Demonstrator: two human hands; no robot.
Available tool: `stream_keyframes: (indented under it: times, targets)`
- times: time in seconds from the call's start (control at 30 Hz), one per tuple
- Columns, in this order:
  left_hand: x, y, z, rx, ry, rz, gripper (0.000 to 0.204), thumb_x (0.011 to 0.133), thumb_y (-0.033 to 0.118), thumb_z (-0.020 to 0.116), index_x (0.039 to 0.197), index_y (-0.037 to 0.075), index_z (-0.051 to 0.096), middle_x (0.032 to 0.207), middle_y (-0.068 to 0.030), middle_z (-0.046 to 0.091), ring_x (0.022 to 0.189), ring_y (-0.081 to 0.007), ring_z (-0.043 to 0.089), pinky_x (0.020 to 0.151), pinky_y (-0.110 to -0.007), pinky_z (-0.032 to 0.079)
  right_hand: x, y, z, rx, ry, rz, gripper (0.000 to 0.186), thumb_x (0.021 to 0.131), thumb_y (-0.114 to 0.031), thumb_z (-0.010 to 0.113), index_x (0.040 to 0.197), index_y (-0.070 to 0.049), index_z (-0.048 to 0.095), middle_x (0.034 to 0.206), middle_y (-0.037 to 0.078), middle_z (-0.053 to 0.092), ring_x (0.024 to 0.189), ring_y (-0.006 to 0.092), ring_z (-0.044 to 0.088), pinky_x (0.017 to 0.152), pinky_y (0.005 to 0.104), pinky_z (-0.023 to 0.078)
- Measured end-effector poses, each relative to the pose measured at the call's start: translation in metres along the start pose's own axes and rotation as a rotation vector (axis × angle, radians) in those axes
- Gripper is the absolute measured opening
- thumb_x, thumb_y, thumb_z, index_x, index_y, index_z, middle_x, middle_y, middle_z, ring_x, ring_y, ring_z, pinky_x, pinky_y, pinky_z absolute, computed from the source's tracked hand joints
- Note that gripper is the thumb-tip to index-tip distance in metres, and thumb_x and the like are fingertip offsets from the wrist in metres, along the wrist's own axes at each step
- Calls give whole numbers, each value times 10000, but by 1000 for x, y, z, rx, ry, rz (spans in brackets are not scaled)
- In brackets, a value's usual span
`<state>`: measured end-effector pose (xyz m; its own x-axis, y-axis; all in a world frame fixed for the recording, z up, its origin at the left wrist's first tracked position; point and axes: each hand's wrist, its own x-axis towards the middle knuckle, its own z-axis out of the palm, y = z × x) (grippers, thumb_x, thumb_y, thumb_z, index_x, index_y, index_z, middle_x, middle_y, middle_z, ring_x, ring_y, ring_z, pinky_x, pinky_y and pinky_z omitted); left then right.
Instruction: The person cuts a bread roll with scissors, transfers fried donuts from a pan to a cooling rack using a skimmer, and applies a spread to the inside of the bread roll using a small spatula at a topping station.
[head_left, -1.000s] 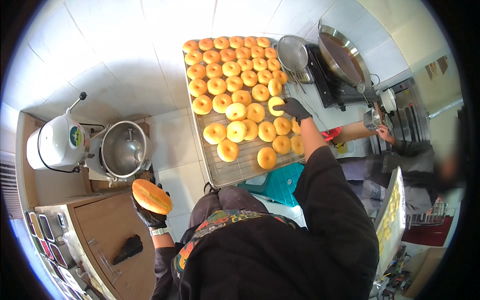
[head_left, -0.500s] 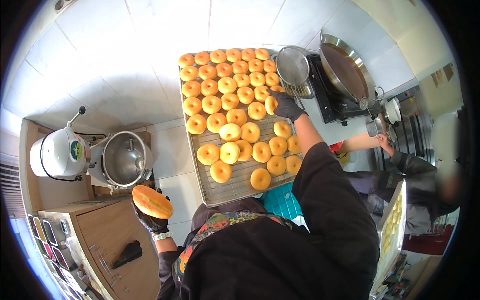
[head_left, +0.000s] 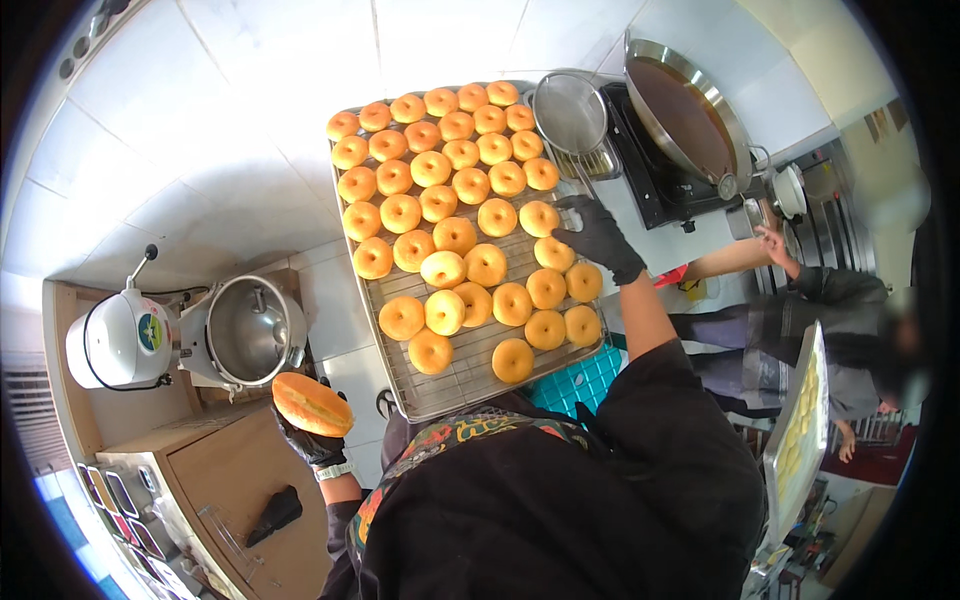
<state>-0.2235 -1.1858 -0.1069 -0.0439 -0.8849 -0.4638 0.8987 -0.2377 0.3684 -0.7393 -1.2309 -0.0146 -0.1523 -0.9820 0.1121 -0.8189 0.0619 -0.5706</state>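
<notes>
My left hand (head_left: 305, 435), in a black glove, grips an oblong golden doughnut (head_left: 313, 403) with a pale band round its middle. A wire-rack tray (head_left: 450, 378) carries rows of golden ring doughnuts (head_left: 432, 169), some overlapping near the lower middle. My right hand (head_left: 600, 240), also gloved in black, is at the tray's right side with fingers apart beside a doughnut (head_left: 539, 219) lying on the rack; nothing shows in its grasp.
A white mixer (head_left: 118, 338) and steel bowl (head_left: 250, 328) stand left. A round strainer (head_left: 568, 110) and wok of dark oil (head_left: 682, 120) on a stove are upper right. A co-worker (head_left: 810, 340) stands right, near a tray of pale dough (head_left: 780, 500). A teal crate (head_left: 567, 390) is below.
My right hand has set the doughnut it held down on the rack and drawn slightly away to its right. My left hand still holds the oblong doughnut. The co-worker's hand has risen slightly.
</notes>
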Motion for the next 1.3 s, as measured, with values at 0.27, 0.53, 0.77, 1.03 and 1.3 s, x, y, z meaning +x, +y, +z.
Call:
stream_keyframes:
  times: [0.27, 0.53, 0.77, 1.03, 1.3]
  targets:
    - [29, 18, 41, -38, -156, -190, 570, 823, 508, 461, 1273, 162, 405, 1286, -113, 436, 1051, -322, 507, 821, -562, 410, 4, -64, 95, -91, -471, 328, 523, 683, -346, 681, 1048, 6, 551, 953, 169, 600, 858, 276, 584, 756, 357, 454]
    - [51, 65, 10, -2, -164, -186, 560, 821, 450, 520, 1261, 126, 401, 1280, -128, 441, 1005, -325, 516, 854, -523, 397, -19, -48, 52, -166, -166, 272, 571, 594, -331, 718, 1041, -20, 546, 978, 172, 584, 911, 295, 561, 788, 388, 442]
    - [50, 79, -12, 24, -174, -203, 555, 833, 472, 484, 1263, 130, 399, 1253, -114, 462, 1019, -321, 512, 866, -508, 400, -45, -29, 55, -750, -609, 175, 541, 580, -117, 587, 1116, -86, 524, 1060, 120, 553, 1073, 305, 456, 892, 458, 331]
    - [46, 76, -3, 35, -278, -239, 548, 846, 474, 454, 1264, 125, 394, 1213, -86, 492, 1049, -325, 501, 891, -474, 404, -50, -63, 68, -426, -482, 175, 594, 623, -377, 653, 1130, -88, 539, 1041, 120, 571, 1024, 284, 484, 874, 437, 342]
    - [46, 63, -3, 40, -162, -274, 573, 832, 519, 445, 1266, 148, 398, 1267, -108, 455, 1023, -308, 511, 850, -522, 397, -66, -96, 61, -287, -342, 263, 539, 553, -299, 747, 1017, -96, 563, 993, 115, 553, 994, 300, 483, 849, 417, 340]
